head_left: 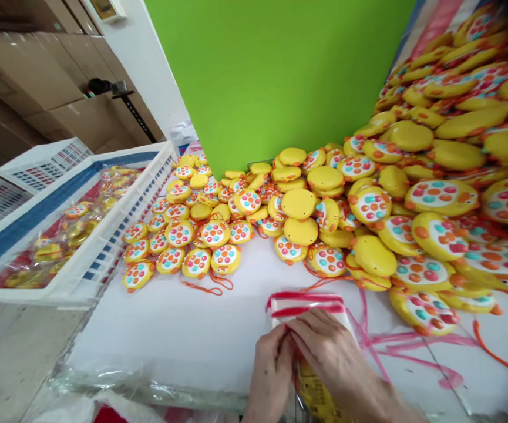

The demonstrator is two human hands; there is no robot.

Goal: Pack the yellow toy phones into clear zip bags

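Note:
Both hands are together at the table's near edge, over a clear plastic bag [346, 317] with a pink-red band. My left hand [271, 367] is closed, thumb and fingers pinched at the bag's opening. Beside it my right hand [328, 346] bends over the bag, its fingers pressed together at the same spot. Something yellow with dark print [318, 396] shows below my right hand. The fingertips partly hide what they grip. Beyond the hands lie yellow oval toys [298, 202] with colored dots and orange cords.
A large heap of the toys [456, 155] rises at the right. A green panel [280, 76] stands behind the white table [170, 335]. At the left, a white basket [148, 188] holds bagged toys; cardboard boxes [24, 70] are stacked behind.

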